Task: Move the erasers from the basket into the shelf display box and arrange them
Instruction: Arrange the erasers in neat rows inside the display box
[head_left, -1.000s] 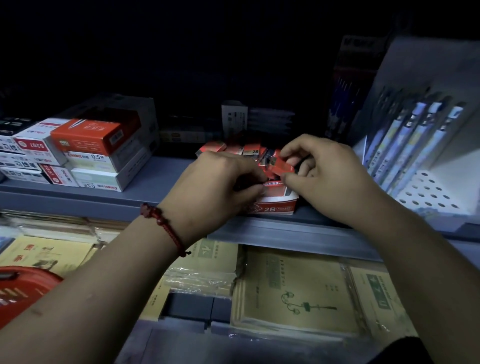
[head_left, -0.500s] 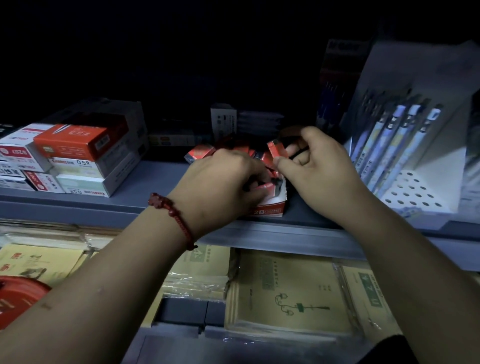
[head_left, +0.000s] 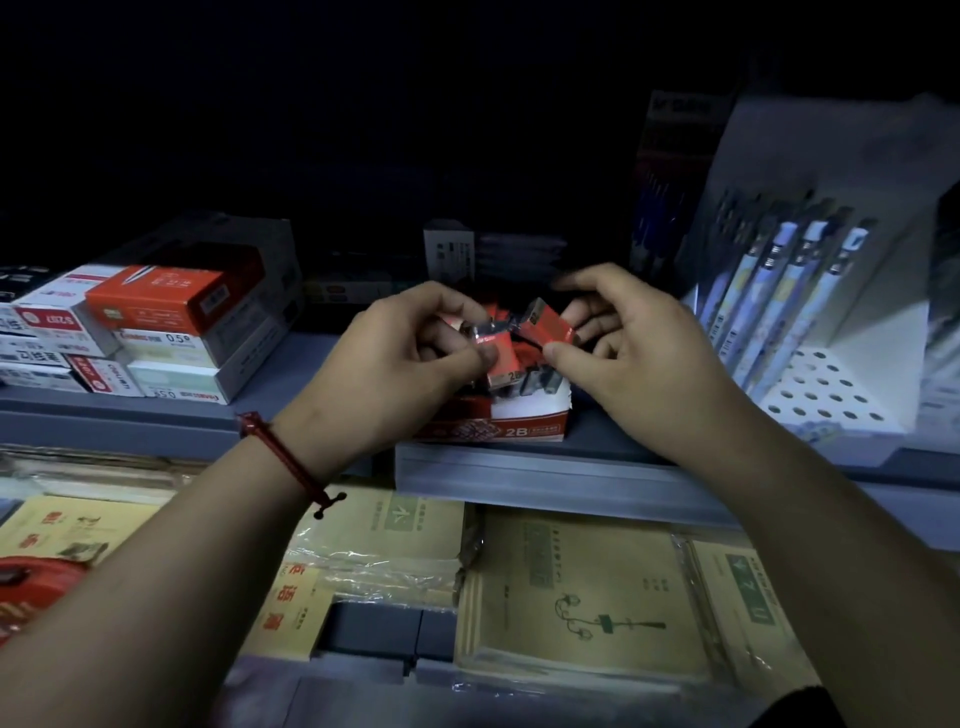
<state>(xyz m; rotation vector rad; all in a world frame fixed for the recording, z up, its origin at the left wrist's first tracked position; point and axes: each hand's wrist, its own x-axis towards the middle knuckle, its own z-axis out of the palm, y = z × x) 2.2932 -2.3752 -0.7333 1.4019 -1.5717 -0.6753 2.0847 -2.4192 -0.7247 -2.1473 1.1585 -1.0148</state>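
Note:
The red-and-white display box (head_left: 524, 428) marked 2B stands at the front of the grey shelf (head_left: 545, 467), with several red-wrapped erasers inside. Both hands hover just above it. My left hand (head_left: 410, 358) pinches a red eraser (head_left: 501, 353) between thumb and fingers. My right hand (head_left: 634, 343) pinches another red eraser (head_left: 550, 325) by its lower edge, tilted, close to the first. A red basket (head_left: 36, 587) shows at the lower left edge; its contents are hidden.
Stacked red and white refill boxes (head_left: 156, 322) sit on the shelf to the left. A white perforated pen stand with several pens (head_left: 795, 312) stands to the right. Wrapped yellow notebooks (head_left: 582, 592) lie on the shelf below.
Both hands have lifted out of the box, each with an eraser, and now hold them higher above it. The view has shifted slightly.

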